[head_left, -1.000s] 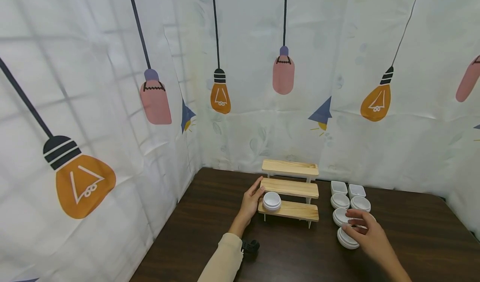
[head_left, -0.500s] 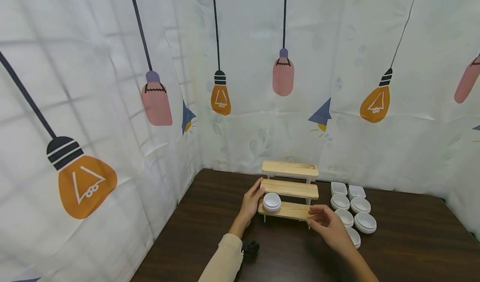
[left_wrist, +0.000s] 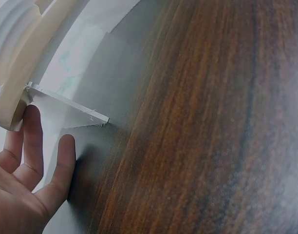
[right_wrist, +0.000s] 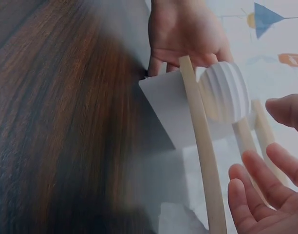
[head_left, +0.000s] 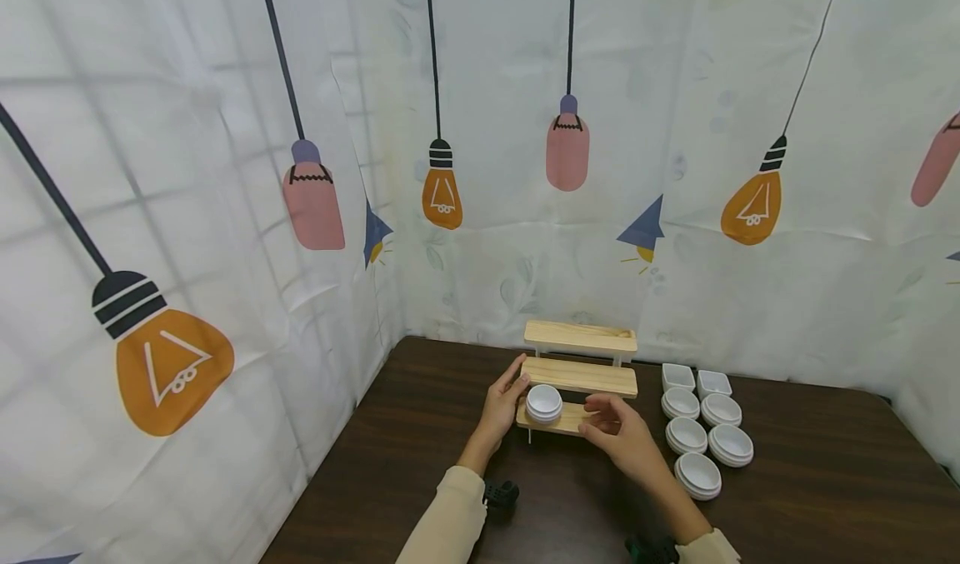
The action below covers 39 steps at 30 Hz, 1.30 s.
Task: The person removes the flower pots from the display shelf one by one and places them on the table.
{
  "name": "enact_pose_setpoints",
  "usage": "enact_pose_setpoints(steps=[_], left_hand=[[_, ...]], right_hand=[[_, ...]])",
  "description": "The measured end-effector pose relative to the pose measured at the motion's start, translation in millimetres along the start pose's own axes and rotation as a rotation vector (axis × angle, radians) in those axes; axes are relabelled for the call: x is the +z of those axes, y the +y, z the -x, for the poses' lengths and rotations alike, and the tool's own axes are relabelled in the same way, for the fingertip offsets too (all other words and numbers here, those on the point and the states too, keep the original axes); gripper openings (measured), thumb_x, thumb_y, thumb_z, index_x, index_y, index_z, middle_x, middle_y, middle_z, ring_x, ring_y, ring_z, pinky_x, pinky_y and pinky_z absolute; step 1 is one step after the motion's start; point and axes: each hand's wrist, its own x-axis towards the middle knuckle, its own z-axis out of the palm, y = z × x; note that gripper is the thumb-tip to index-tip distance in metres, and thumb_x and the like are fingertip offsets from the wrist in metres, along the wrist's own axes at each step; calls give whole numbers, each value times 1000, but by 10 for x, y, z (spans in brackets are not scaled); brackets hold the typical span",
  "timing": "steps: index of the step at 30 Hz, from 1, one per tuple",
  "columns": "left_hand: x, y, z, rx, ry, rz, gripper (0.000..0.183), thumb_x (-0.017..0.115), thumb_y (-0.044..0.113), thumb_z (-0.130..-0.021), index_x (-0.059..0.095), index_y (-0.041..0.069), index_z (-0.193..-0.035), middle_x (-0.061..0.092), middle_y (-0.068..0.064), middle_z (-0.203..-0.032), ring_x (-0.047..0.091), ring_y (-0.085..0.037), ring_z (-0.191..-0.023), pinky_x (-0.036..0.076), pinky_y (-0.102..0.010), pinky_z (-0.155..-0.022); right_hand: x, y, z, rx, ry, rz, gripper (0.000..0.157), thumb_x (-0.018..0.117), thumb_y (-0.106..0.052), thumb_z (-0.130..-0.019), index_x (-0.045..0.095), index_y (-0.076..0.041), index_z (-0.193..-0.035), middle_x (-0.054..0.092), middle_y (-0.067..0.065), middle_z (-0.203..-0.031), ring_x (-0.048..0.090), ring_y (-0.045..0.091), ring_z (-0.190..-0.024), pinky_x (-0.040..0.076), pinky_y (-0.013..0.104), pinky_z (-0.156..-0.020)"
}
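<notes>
A wooden three-tier display stand (head_left: 579,376) with clear legs stands at the back of the table. On the left part of its bottom tier sits a stack of small round white bowls (head_left: 543,403), ribbed from the side in the right wrist view (right_wrist: 227,92). My left hand (head_left: 498,410) is at the stand's left end, fingertips touching the plank's edge; in the left wrist view its fingers (left_wrist: 33,141) are extended. My right hand (head_left: 622,439) is over the bottom tier, right of the bowls, with fingers spread and nothing between them. A gap separates it from the stack in the right wrist view.
Right of the stand, several stacks of white round bowls (head_left: 697,476) stand in two columns, with square white dishes (head_left: 678,376) at the back. The dark wooden table (head_left: 825,464) meets a patterned white curtain (head_left: 480,272) behind and on the left.
My right hand has moved left from the bowl stacks on the right, past the stand's right end, to near the stack on the bottom tier. The left hand has stayed put.
</notes>
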Motion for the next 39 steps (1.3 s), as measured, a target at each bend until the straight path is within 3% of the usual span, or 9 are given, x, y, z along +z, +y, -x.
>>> enact_pose_setpoints(steps=[3,6,10,13,17,27,39], left_hand=[[1,4,2,-14,-3,16,53,54,38,-107,43,28,-157,67,-10,-131,60,-22,-121,44,-50,-110],[-4,106,46,-14,-8,13,50,52,32,-108,45,26,-157,68,-12,-129,61,-21,-118,45,-50,-109],[-7,89,29,-22,-18,15,48,52,32,-108,45,29,-156,68,-12,-130,61,-20,-119,45,-49,-108],[-3,-25,-20,-21,-19,22,49,53,39,-107,45,34,-155,67,-9,-134,60,-20,-122,46,-46,-107],[-6,-19,-8,-19,-25,27,50,54,42,-106,45,35,-155,66,-8,-137,60,-17,-120,47,-42,-106],[-16,-9,-19,-17,-23,21,50,54,43,-106,46,35,-154,64,-7,-140,59,-17,-122,45,-44,-108],[-11,5,-2,-18,-20,38,50,53,40,-107,45,32,-155,65,-9,-139,59,-18,-123,47,-44,-106]], right_hand=[[53,-23,-39,-8,-13,11,42,79,-16,-91,63,-9,-129,69,16,-125,67,25,-111,54,38,-97],[105,-17,-84,-24,-26,11,45,79,-16,-91,62,-6,-131,69,17,-126,67,29,-114,53,45,-99],[168,7,-142,-36,-20,34,47,81,-20,-89,64,-8,-132,71,13,-126,66,29,-117,54,38,-97],[211,12,-175,-51,-12,58,49,83,-23,-88,66,-10,-132,71,12,-126,66,29,-117,53,35,-96],[258,9,-212,-69,-10,67,51,84,-25,-86,66,-10,-132,71,13,-126,65,29,-115,53,41,-96],[365,-3,-253,-85,5,64,53,87,-25,-84,67,-13,-131,72,5,-120,66,30,-112,53,35,-92],[493,-19,-273,-82,66,110,59,90,-33,-79,66,-11,-129,72,6,-119,67,25,-111,52,48,-96]])
